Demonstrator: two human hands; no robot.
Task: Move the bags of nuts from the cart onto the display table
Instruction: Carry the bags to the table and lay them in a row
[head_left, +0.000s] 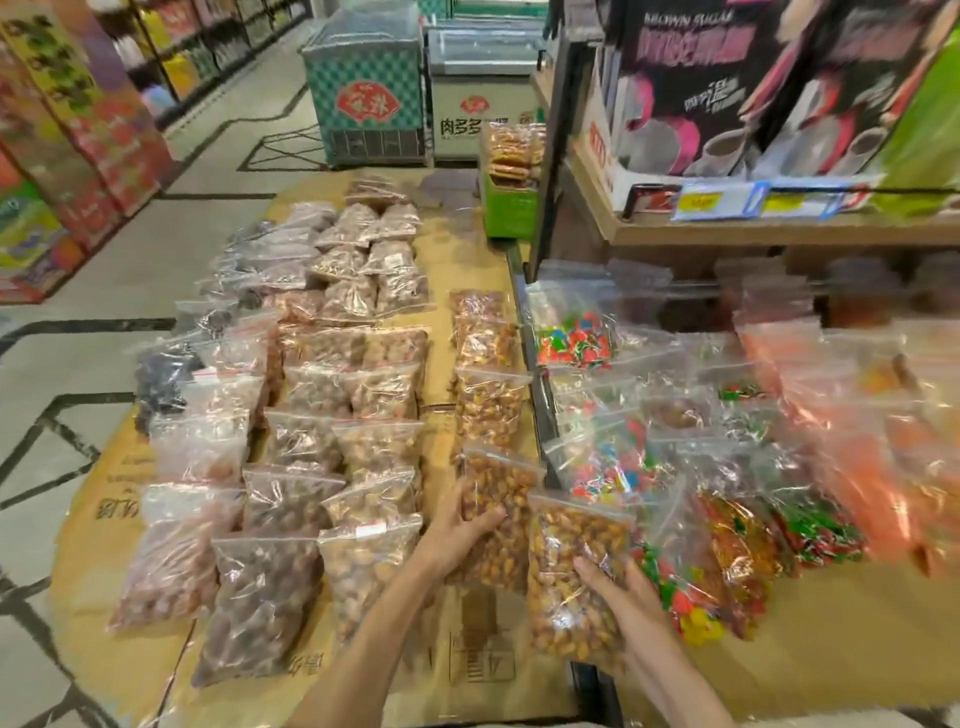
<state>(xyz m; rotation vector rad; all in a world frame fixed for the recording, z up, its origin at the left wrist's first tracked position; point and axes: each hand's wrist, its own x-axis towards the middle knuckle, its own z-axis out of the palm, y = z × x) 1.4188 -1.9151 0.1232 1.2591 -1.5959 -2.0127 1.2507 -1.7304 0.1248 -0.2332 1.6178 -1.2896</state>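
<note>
Head view looks down on a display table (457, 270) covered in flattened cardboard, with rows of zip bags of nuts laid out across it. At its right edge runs a column of bags of amber glazed nuts (488, 400). The left hand (460, 530) has its fingers curled round the lower edge of one such bag (501, 514), which sits at the near end of that column, touching the bag ahead. The right hand (623, 597) grips a second bag of glazed nuts (571, 577) from beneath, thumb on its face; this bag hangs over the seam between the table and the neighbouring surface heaped with bags of bright candy (613, 473). The cart itself cannot be told apart. The step in hand looks like placing: the left bag is nearly settled. Next, the right bag wants laying flat on the bare cardboard nearer the person, continuing the column.
</note>
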